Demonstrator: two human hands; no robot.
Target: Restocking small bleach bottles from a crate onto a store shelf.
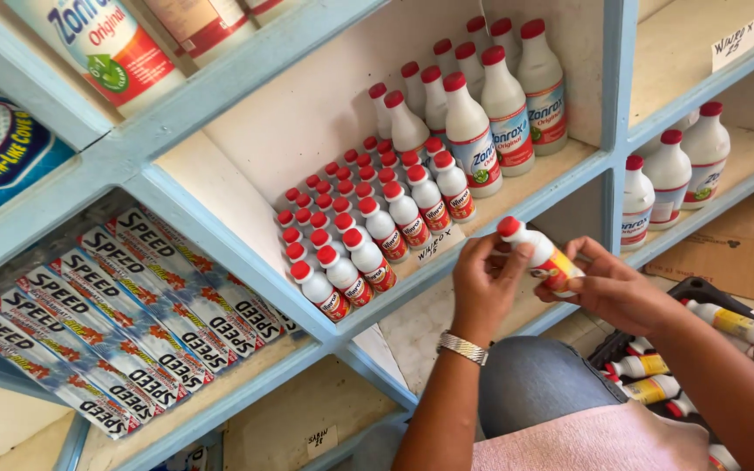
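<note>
Both my hands hold one small white bottle with a red cap (541,253) in front of a pale blue shelf unit. My left hand (487,281), with a metal watch at the wrist, grips the bottle's neck end below the cap. My right hand (608,288) cradles its labelled body from the right. Just to the left, on the shelf (447,262), stand several rows of the same small red-capped bottles (359,227). Larger white bottles with red caps (482,96) stand behind them.
A black crate (700,292) with more small bottles lying in it sits at lower right by my knee. Three large bottles (669,179) stand in the right compartment. Flat striped sachet packs (124,305) fill the lower left compartment. A brown cardboard sheet (730,249) lies on the floor.
</note>
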